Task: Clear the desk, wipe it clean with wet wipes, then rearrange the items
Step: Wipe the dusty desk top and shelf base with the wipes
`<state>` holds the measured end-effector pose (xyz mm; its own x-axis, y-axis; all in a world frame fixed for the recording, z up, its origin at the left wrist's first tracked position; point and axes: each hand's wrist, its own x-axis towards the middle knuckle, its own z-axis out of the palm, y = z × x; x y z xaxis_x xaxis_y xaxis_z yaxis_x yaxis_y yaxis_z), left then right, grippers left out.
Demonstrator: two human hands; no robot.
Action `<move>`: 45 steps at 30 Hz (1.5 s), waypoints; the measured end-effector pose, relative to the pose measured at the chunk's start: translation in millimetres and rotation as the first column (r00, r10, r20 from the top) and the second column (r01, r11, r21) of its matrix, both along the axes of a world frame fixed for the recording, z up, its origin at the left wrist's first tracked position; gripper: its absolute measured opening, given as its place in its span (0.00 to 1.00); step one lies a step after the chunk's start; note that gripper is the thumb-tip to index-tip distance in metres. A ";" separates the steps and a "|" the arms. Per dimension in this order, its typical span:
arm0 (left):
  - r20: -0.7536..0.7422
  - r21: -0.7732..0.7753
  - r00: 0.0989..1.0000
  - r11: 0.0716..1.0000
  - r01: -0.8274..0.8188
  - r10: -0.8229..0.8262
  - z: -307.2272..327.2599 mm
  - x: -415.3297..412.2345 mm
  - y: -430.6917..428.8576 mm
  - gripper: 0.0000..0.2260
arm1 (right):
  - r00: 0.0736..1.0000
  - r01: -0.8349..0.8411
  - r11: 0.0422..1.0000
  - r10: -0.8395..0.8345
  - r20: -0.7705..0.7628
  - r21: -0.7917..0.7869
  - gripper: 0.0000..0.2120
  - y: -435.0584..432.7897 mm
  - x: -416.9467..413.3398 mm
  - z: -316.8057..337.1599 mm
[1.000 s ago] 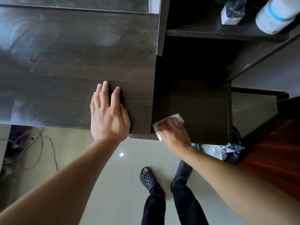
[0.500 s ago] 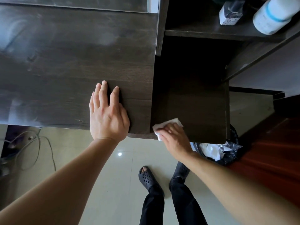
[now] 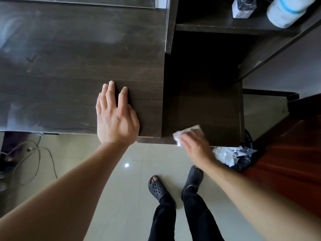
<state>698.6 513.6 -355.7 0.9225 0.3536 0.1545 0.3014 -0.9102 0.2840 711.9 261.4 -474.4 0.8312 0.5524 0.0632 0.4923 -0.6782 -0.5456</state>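
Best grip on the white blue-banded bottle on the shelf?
Wrap the white bottle round its smooth cylindrical mid-body, coming from the open front of the shelf. Its top is out of frame, and a small dark bottle stands close beside it.

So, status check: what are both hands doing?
Left hand flat on desk. Right hand holds wipe at lower shelf's front edge. Trash bin just below, not blocking.

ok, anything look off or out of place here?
Nothing spilled or broken. Hazy streaks show on the desk top toward its left and back; residue or glare, can't tell. The bin by the lower shelf is heaped with crumpled white waste.
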 end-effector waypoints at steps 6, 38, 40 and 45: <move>0.006 0.008 1.000 1.000 0.006 -0.006 -0.9 -0.3 0.3 0.22 | 0.713 0.693 0.704 -0.701 0.006 -0.153 0.10 -28.4 67.9 2.6; -0.017 -0.130 0.917 0.910 0.394 -0.399 22.4 -3.8 -115.4 0.21 | 0.811 0.483 0.859 -0.512 -0.285 -0.169 0.05 -150.0 -19.7 7.4; -0.031 -0.184 0.874 0.862 0.471 -0.484 20.5 2.7 -158.7 0.19 | 0.614 0.659 0.712 -0.695 -0.374 -0.240 0.05 -185.8 -24.0 -1.2; -0.139 -0.240 0.790 0.794 0.558 -0.597 -10.6 34.3 -230.2 0.17 | 0.080 0.941 0.266 -0.775 -0.627 -0.209 0.07 -236.1 -26.9 -32.9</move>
<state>732.9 283.5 -366.3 0.9654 -0.2527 -0.0649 -0.1979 -0.8711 0.4494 684.9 25.3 -507.3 0.6069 -0.5332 -0.5894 -0.7783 -0.2486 -0.5766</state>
